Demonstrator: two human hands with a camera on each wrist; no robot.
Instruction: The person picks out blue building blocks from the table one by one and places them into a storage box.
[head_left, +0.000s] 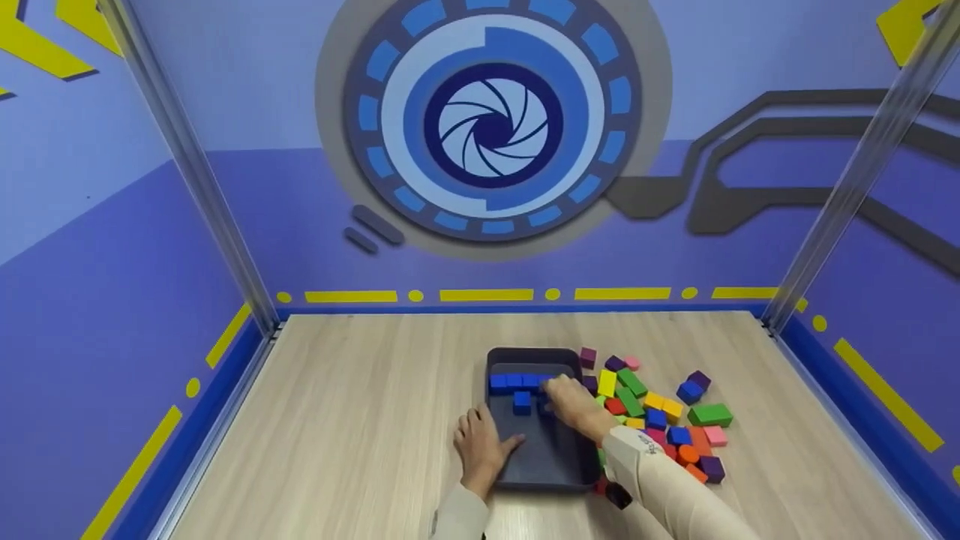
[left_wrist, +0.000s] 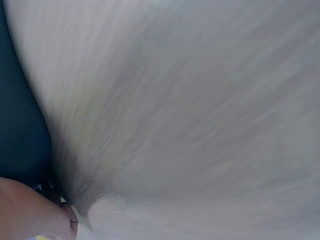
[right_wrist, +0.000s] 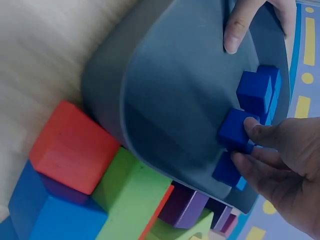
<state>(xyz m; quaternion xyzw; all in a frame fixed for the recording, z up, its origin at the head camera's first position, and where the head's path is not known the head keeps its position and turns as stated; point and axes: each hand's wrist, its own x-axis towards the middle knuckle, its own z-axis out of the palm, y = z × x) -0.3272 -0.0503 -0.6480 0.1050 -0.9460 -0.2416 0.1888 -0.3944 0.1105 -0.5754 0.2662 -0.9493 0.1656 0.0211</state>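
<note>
Nearest are two pale sleeves (head_left: 675, 491), the right one reaching farther in over the desk (head_left: 337, 420). The left hand (head_left: 480, 450) straddles the left side of a dark grey tray (head_left: 536, 461), its thumb laid over the rim to the inside and its other fingers along the outside, so the wall is held between them. Low on the right, partly behind the right sleeve, the heap of loose blocks begins: a purple cube (head_left: 712, 469), an orange cylinder (head_left: 688, 454) and, a little beyond, a pink block (head_left: 715, 436). Farther in, the right hand (head_left: 574, 405) is inside the tray by its right wall, its fingers pinching a blue cube (right_wrist: 234, 131), seen best from the right wrist. Just beside that cube, to its left, stands a separate blue cube (head_left: 522, 403); another blue cube (right_wrist: 226, 170) lies by the fingertips on the other side. Behind these, a row of blue cubes (head_left: 514, 382) runs side by side across the far part of the tray. To the right of the tray, the heap goes on with a long green block (head_left: 710, 415), a yellow block (head_left: 607, 382) and, farthest, a plum cube (head_left: 588, 358) near the tray's far corner. Beyond the desk rises a purple-blue wall (head_left: 255, 202) with a large round emblem (head_left: 493, 127).
</note>
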